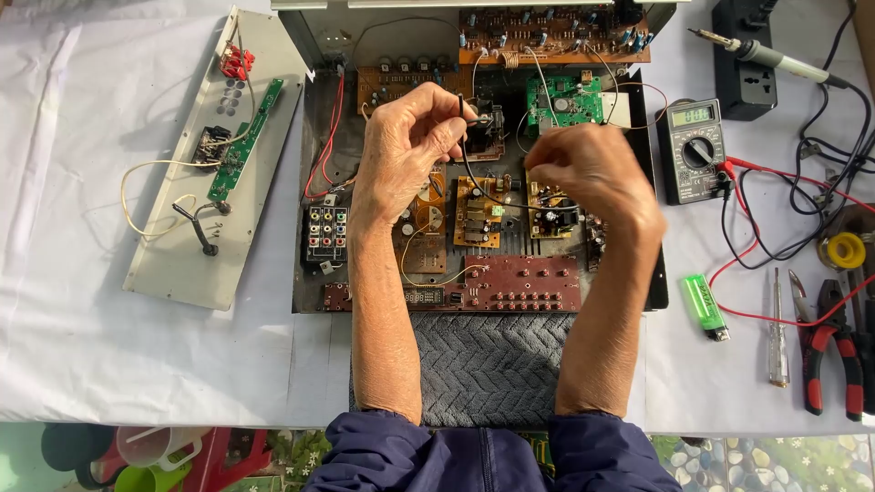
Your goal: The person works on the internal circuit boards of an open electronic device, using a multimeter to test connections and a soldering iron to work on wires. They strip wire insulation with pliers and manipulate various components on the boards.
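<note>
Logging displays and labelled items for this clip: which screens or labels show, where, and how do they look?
Multimeter screen: right of the open chassis, small grey rectangle with dark digits, on a dark meter body.
Front-panel display: near edge of the chassis, small dark rectangle.
Lighter: on the white cloth at right, green, with a pale label.

Over the chassis: the left hand [406,150] and right hand [592,178] hang above the open case [314,182], with a black wire [474,178] strung between them across the middle.
Inside the case: circuit boards [474,214] and loose wires fill the floor; little bare metal shows.
Left side: the grey panel [182,246] lies well apart from the case, with bare white cloth [64,301] beyond it.
Right side: multimeter [693,146], red leads [775,178], green lighter [705,305], screwdriver [777,333] and pliers [834,346] crowd the cloth.
Near edge: the grey mat [492,364] lies between the forearms, uncluttered.
</note>
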